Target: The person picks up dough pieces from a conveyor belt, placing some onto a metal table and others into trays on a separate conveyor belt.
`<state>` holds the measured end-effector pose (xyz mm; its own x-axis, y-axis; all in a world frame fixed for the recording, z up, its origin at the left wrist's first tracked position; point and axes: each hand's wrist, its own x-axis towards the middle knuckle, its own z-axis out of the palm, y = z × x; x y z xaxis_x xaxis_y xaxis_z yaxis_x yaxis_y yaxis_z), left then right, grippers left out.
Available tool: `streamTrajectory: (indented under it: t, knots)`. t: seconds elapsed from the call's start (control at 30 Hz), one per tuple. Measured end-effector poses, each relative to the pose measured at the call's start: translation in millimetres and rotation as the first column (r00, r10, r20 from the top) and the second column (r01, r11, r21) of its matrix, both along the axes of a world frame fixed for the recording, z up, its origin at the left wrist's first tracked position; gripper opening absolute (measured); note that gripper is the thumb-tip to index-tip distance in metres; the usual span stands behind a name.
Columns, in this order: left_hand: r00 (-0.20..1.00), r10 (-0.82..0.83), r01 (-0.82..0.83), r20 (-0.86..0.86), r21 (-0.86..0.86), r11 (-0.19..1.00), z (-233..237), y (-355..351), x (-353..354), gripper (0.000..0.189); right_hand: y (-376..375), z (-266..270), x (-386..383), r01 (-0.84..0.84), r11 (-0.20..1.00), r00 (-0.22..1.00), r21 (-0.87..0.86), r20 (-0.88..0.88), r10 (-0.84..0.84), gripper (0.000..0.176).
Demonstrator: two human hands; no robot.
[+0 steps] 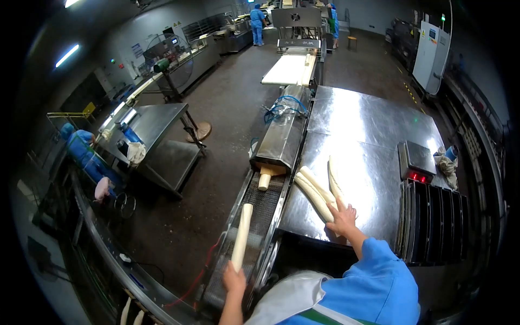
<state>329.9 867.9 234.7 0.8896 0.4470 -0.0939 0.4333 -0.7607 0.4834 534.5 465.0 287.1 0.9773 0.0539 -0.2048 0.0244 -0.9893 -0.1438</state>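
Observation:
On the mesh conveyor lies a long pale dough roll (242, 233), and my left hand (234, 277) is closed around its near end. Several more dough rolls (314, 196) rest on the steel table to the right. My right hand (342, 218) has its fingers spread over the near ends of these rolls, touching them. Another dough piece (264, 181) sticks out of the metal machine housing onto the conveyor (257, 208).
A scale (420, 160) with red digits stands at the steel table's (374, 130) right side, above a rack of black trays (433, 222). A side table (157, 124) is at left. Co-workers in blue stand at far left (86, 154) and at the back (257, 24).

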Motion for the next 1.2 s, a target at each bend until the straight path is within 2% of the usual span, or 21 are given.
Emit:
streamTrajectory:
  t: [0.07,0.17,0.23,0.37,0.43,0.57,0.73,0.77,0.8,0.83,0.87,0.9,0.93,0.97,1.0,1.03,1.07,1.13,1.2]
  knots:
    - [1.000,-0.016,0.016,0.023,0.006,1.000,-7.8,-0.1,-11.3,0.061,-1.0,-4.7,1.6,-0.045,0.999,0.999,-0.017,-0.014,0.045,0.084]
    - [0.998,-0.026,0.022,0.063,0.060,0.998,-12.3,1.5,-28.6,0.063,-1.5,-2.7,-4.0,-0.090,0.992,0.993,-0.089,0.069,0.097,0.083]
    - [1.000,0.022,-0.022,0.014,0.007,1.000,-6.4,2.0,-42.4,0.062,-3.2,6.7,-9.3,-0.095,0.995,0.995,-0.013,-0.033,0.094,0.082]
    - [0.999,0.047,-0.047,0.013,0.051,0.998,-5.2,4.0,-71.0,0.061,-10.9,1.5,-18.7,-0.086,0.995,0.996,-0.052,-0.011,0.085,0.080]
    - [0.992,0.122,-0.123,0.013,0.115,0.986,-4.3,3.5,-83.4,0.058,-19.5,-4.3,-20.1,-0.072,0.997,0.996,-0.001,0.052,0.072,0.077]
    - [0.975,0.223,-0.220,-0.013,0.109,0.969,4.8,3.5,-104.4,0.056,-33.6,-10.3,-20.8,-0.050,0.999,0.996,0.012,0.076,0.049,0.077]
    - [0.923,0.386,-0.386,0.004,0.010,0.922,0.9,7.2,-123.2,0.050,-29.7,-1.1,-28.4,-0.003,1.000,0.999,0.011,0.047,0.003,0.074]
    - [0.918,0.396,-0.396,0.003,0.011,0.918,-6.7,11.9,-125.1,0.050,-25.4,-0.8,-30.7,-0.002,1.000,0.996,-0.020,0.093,0.004,0.072]
    - [0.899,0.432,-0.428,-0.067,-0.343,0.836,-17.6,17.2,-125.9,0.047,-22.9,-2.2,-32.7,0.002,0.999,0.990,-0.051,0.139,0.006,0.070]
    - [0.885,0.442,-0.422,-0.144,-0.647,0.635,-23.5,19.1,-128.4,0.044,-20.2,-17.3,-33.8,-0.009,0.999,0.991,-0.052,0.137,0.016,0.070]
    - [0.874,0.441,-0.443,-0.202,-0.703,0.556,-19.4,16.6,-125.9,0.041,-14.7,-38.9,-34.6,-0.116,0.993,0.949,0.012,0.296,0.108,0.071]
    - [0.903,0.369,-0.393,-0.219,-0.769,0.504,-13.0,14.1,-120.3,0.037,-10.9,-51.9,-33.8,-0.232,0.971,0.873,0.060,0.453,0.180,0.072]
    - [0.926,0.300,-0.347,-0.228,-0.828,0.440,-3.6,9.8,-112.3,0.032,11.3,-37.8,-43.2,-0.376,0.902,0.827,0.212,0.516,0.223,0.070]
    - [0.954,0.215,-0.287,-0.210,-0.853,0.437,14.3,-0.2,-98.0,0.031,34.2,-23.9,-54.0,-0.392,0.876,0.882,0.279,0.385,0.272,0.073]
    - [0.971,0.139,-0.236,-0.194,-0.874,0.426,37.9,-10.9,-82.0,0.030,53.6,-31.2,-56.5,-0.466,0.730,0.882,0.500,0.320,0.345,0.075]
    - [0.989,0.060,-0.145,-0.132,-0.896,0.420,64.2,-21.4,-66.3,0.029,80.4,-15.4,-60.9,-0.481,0.638,0.865,0.602,0.208,0.456,0.076]
    - [0.998,-0.018,-0.049,-0.062,-0.912,0.408,88.9,-30.1,-48.1,0.029,104.9,-11.7,-65.4,-0.493,0.543,0.835,0.680,0.193,0.516,0.076]
    - [0.982,-0.177,0.125,0.068,-0.934,0.333,119.1,-38.4,-16.0,0.033,149.4,0.7,-74.7,-0.551,0.437,0.782,0.711,0.256,0.569,0.075]
    - [0.953,-0.279,0.180,0.119,-0.962,0.206,153.7,-44.0,11.9,0.042,176.8,1.9,-69.9,-0.616,0.267,0.731,0.741,0.412,0.544,0.066]
